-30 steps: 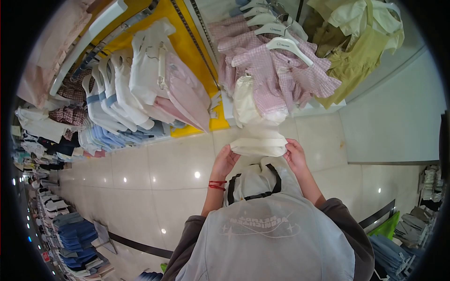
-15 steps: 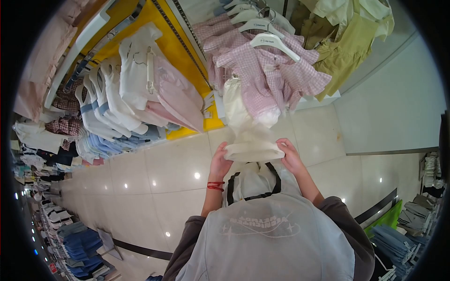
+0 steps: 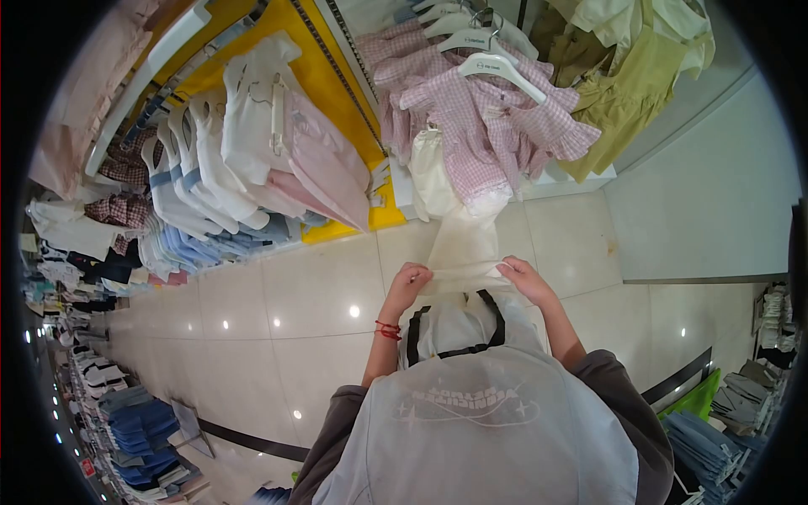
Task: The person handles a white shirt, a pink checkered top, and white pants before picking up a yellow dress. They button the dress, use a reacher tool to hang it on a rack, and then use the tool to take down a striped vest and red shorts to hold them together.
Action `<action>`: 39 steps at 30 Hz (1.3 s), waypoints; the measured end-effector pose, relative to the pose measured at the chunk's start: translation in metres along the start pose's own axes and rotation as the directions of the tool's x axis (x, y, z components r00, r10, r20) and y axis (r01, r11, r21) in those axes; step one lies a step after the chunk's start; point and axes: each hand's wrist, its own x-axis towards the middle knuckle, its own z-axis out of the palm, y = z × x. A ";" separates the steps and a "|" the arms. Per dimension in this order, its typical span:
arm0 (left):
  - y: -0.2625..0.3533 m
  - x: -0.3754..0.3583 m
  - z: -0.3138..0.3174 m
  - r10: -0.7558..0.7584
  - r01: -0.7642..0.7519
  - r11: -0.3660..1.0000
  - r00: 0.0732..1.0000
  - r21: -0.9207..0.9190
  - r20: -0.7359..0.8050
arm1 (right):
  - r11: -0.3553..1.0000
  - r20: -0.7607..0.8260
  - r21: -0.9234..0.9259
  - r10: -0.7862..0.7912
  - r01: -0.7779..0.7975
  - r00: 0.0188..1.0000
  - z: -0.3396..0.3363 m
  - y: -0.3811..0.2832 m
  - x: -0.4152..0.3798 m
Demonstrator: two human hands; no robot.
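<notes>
Cream trousers [image 3: 465, 240] hang beneath a pink gingham top [image 3: 467, 130] on a white hanger [image 3: 497, 69]. One leg is drawn out toward me, its bottom edge stretched flat between my hands. My left hand [image 3: 410, 284] is closed on the left corner of that edge; a red cord bracelet [image 3: 387, 330] circles the wrist. At the opposite corner, my right hand [image 3: 523, 279] pinches the cloth between thumb and fingers. The other part of the trousers droops beside the top, near the rack.
More gingham tops [image 3: 396, 50] hang behind, with an olive pinafore dress [image 3: 631, 93] to their right. White and pink clothes [image 3: 252, 126] fill a rail against a yellow panel [image 3: 316, 50]. A white partition [image 3: 707, 185] stands at right. Folded jeans [image 3: 139, 429] lie lower left, over tiled floor [image 3: 311, 295].
The trouser leg's bottom edge has gone from a loose, wide fold to a narrower, tauter band. My left hand has moved slightly right and down, its fingers closing further round the cloth.
</notes>
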 end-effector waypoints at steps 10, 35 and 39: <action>0.041 0.006 0.010 -0.323 0.354 0.548 0.925 -0.758 0.199 | 0.289 0.118 0.946 0.111 -0.146 0.987 0.013 0.015 0.001; 0.016 0.011 -0.006 0.199 -0.087 0.903 0.952 0.421 -0.231 | 0.827 -0.452 -0.526 -0.468 0.197 0.759 0.024 -0.009 0.003; 0.020 0.012 -0.011 0.215 -0.085 0.909 0.934 0.407 -0.284 | 0.868 -0.486 -0.485 -0.370 0.107 0.792 0.011 0.000 0.008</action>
